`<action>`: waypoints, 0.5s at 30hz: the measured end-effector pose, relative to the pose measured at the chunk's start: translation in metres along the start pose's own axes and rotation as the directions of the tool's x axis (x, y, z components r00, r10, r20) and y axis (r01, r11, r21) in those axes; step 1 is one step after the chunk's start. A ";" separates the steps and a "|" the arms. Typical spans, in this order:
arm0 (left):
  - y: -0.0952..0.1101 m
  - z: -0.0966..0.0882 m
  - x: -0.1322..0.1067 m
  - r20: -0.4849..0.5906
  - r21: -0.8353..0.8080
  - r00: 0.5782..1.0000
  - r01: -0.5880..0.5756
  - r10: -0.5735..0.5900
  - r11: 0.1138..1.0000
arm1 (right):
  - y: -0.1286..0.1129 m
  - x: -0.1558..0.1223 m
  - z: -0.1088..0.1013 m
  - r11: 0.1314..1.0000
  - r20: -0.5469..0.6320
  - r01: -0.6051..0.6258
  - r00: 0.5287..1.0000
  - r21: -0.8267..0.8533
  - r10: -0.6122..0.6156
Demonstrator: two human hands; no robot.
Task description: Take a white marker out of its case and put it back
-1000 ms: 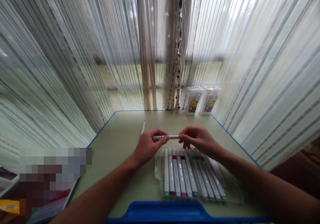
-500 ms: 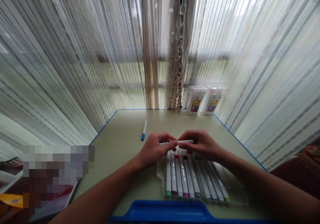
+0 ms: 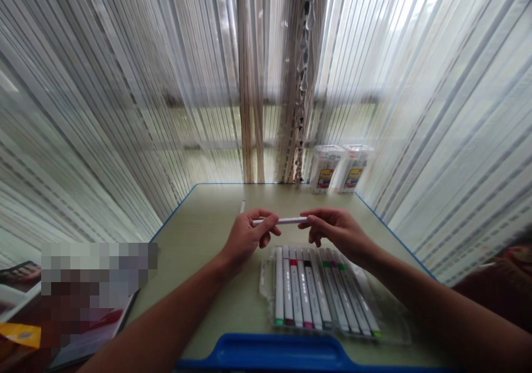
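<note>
A slim white marker (image 3: 292, 220) lies level between my two hands above the table. My left hand (image 3: 251, 231) pinches its left part between thumb and fingers. At the other end, my right hand (image 3: 330, 226) grips the tip of the marker between thumb and forefinger, the other fingers curled loosely. Below them, a clear plastic case (image 3: 268, 284) holds a row of several white and grey markers (image 3: 305, 292) with coloured ends. Another white marker (image 3: 243, 207) lies on the table behind my left hand, which hides its lower part.
Two clear boxes with labels (image 3: 325, 173) stand at the table's back right corner. The pale table (image 3: 195, 234) has a blue edge and a blue tray (image 3: 282, 351) at the front. Striped string curtains (image 3: 124, 85) hang behind. A blurred-out area and a yellow item (image 3: 20, 335) are at left.
Both hands have lifted away from the case and moved apart along the white marker, so more of it shows. My left hand now covers the blue end of the marker on the table.
</note>
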State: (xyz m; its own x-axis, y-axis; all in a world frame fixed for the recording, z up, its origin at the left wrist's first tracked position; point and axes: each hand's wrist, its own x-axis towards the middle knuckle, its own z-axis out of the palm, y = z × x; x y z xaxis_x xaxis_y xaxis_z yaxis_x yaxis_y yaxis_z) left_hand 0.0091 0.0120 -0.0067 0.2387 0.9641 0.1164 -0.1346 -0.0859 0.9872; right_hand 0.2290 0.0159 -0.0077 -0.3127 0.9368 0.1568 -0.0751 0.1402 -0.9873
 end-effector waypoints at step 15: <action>0.006 0.005 -0.009 0.148 -0.052 0.987 -0.059 0.067 0.997 | 0.007 -0.004 0.002 0.850 0.164 0.123 0.985 -0.512 -0.044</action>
State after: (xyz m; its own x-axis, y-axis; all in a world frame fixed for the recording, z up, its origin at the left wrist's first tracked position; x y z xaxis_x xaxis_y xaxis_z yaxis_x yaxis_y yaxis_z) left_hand 0.0114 0.0015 -0.0010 0.3693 0.9082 0.1967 -0.1982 -0.1299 0.9715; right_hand 0.2284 0.0123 -0.0156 -0.4600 0.8645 0.2027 0.3822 0.3988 -0.8336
